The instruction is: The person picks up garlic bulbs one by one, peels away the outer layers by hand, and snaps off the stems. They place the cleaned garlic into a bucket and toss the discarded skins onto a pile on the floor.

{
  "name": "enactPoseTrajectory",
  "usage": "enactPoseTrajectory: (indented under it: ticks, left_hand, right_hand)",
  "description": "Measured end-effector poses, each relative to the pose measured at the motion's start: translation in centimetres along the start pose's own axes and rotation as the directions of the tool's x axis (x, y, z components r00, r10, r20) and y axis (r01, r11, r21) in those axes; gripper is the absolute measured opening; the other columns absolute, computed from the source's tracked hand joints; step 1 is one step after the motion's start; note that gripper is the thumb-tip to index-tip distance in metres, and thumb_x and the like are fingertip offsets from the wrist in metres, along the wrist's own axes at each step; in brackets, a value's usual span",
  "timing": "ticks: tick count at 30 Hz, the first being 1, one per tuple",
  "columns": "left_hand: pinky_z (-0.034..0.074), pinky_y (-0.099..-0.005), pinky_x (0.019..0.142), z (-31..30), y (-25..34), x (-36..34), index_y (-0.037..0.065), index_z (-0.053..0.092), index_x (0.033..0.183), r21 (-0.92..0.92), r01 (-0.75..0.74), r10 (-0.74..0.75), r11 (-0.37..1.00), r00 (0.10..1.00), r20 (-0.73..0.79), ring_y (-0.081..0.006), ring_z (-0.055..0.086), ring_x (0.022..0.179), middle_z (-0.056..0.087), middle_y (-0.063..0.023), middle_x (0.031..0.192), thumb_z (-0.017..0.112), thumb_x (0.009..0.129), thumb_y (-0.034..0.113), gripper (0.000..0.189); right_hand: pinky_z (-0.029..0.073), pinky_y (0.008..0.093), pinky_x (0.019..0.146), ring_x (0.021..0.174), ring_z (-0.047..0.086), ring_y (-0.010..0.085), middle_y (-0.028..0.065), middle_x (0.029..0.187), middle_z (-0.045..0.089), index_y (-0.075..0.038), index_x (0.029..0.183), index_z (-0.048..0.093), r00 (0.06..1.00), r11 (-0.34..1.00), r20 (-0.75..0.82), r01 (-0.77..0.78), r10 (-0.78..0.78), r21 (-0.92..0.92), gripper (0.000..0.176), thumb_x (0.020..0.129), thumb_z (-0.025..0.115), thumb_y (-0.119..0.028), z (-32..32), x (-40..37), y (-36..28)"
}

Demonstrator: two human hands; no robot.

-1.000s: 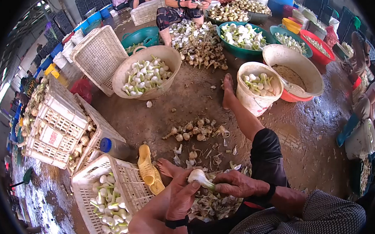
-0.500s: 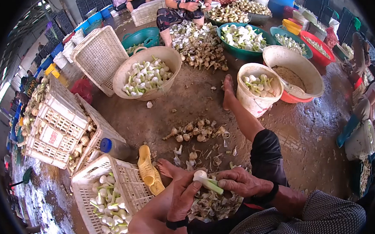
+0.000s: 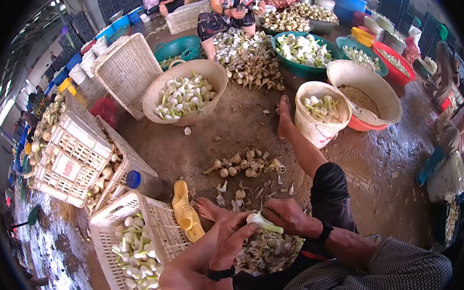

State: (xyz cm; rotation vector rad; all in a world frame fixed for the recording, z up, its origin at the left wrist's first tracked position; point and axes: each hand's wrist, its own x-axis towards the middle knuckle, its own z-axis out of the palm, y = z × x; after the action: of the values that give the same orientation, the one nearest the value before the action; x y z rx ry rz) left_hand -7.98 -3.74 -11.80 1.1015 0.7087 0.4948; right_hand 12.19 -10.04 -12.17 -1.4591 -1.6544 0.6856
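In my left hand (image 3: 231, 239) is a white garlic bulb (image 3: 263, 223) with a short green stem pointing right. The thumb and fingers close around its left side. Against the bulb's upper right, my right hand (image 3: 290, 216) is curled, fingers pressed together; what they pinch is hidden. Below both hands lies a heap of garlic peelings (image 3: 268, 252) between my legs. A few untrimmed garlic bulbs (image 3: 249, 164) rest on the floor ahead of me. By my left knee, a white crate (image 3: 102, 243) contains peeled garlic with green stems.
A beige tub (image 3: 216, 98) and a white bucket (image 3: 313, 124) hold peeled garlic. Yellow sandals (image 3: 182, 209) and a blue-lidded jar (image 3: 145, 183) sit beside the crate. Stacked crates (image 3: 71, 160) stand left. Another person (image 3: 232, 17) sits behind a garlic pile (image 3: 248, 64).
My right hand has shifted from the stem end up to the bulb's upper side, its fingers now curled tighter. The left hand still grips the bulb, whose stem has tilted slightly.
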Motion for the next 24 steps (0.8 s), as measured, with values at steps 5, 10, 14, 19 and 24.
enactPoseTrajectory:
  ticks: [5, 10, 14, 19, 24]
  left_hand:
    - [0.046, -0.0226, 0.082, -0.2, -0.1, 0.1, -0.004, 0.062, 0.120, 0.065, 0.019, -0.024, 0.998, 0.997, 0.074, -0.0078, 0.057, 0.092, 0.065, -0.0017, 0.100, 0.071, 0.087, 0.016, 0.039]
    - [0.045, -0.0238, 0.086, 0.1, -1.2, 0.4, -0.003, 0.062, 0.120, -0.077, 0.021, -0.011, 0.997, 0.992, 0.124, -0.0094, 0.057, 0.096, 0.065, -0.0021, 0.104, 0.072, 0.086, 0.014, 0.040]
    - [0.046, -0.0251, 0.089, 0.4, -1.3, 0.5, -0.005, 0.058, 0.124, -0.198, 0.023, 0.008, 0.980, 0.987, 0.157, -0.0116, 0.058, 0.100, 0.063, -0.0042, 0.110, 0.070, 0.085, 0.013, 0.044]
    - [0.049, -0.0297, 0.091, 0.8, -2.0, 0.9, -0.007, 0.052, 0.129, -0.381, 0.034, 0.041, 0.924, 0.981, 0.188, -0.0171, 0.060, 0.103, 0.061, -0.0084, 0.115, 0.067, 0.087, 0.012, 0.049]
    - [0.051, -0.0338, 0.092, 0.9, -2.3, 1.3, -0.006, 0.048, 0.132, -0.435, 0.033, 0.038, 0.900, 0.988, 0.153, -0.0205, 0.061, 0.104, 0.061, -0.0119, 0.117, 0.062, 0.089, 0.009, 0.048]
  right_hand:
    - [0.046, 0.0472, 0.059, 0.069, 0.061, 0.0413, 0.0209, 0.073, 0.059, -0.001, 0.086, 0.058, 0.997, 0.998, -0.055, -0.049, 0.046, -0.046, 0.017, 0.091, 0.061, -0.017, 1.3, -0.4, 1.8]
    - [0.045, 0.0473, 0.059, 0.068, 0.060, 0.0416, 0.0217, 0.073, 0.060, 0.000, 0.085, 0.059, 0.983, 0.986, -0.104, -0.156, 0.151, -0.050, 0.017, 0.091, 0.061, -0.017, 1.5, -1.0, 3.3]
    - [0.045, 0.0461, 0.058, 0.067, 0.061, 0.0412, 0.0226, 0.074, 0.061, 0.001, 0.088, 0.060, 0.953, 0.967, -0.175, -0.232, 0.248, 0.105, 0.017, 0.092, 0.061, -0.016, 1.8, -1.2, 3.8]
    - [0.046, 0.0445, 0.058, 0.066, 0.063, 0.0388, 0.0224, 0.072, 0.062, 0.001, 0.090, 0.061, 0.917, 0.935, -0.203, -0.311, 0.343, 0.172, 0.018, 0.093, 0.061, -0.017, 1.6, -1.1, 3.8]
    - [0.046, 0.0408, 0.057, 0.061, 0.062, 0.0308, 0.0198, 0.068, 0.060, 0.002, 0.090, 0.061, 0.936, 0.947, -0.206, -0.245, 0.287, 0.207, 0.019, 0.094, 0.059, -0.016, -0.1, -0.9, 1.4]
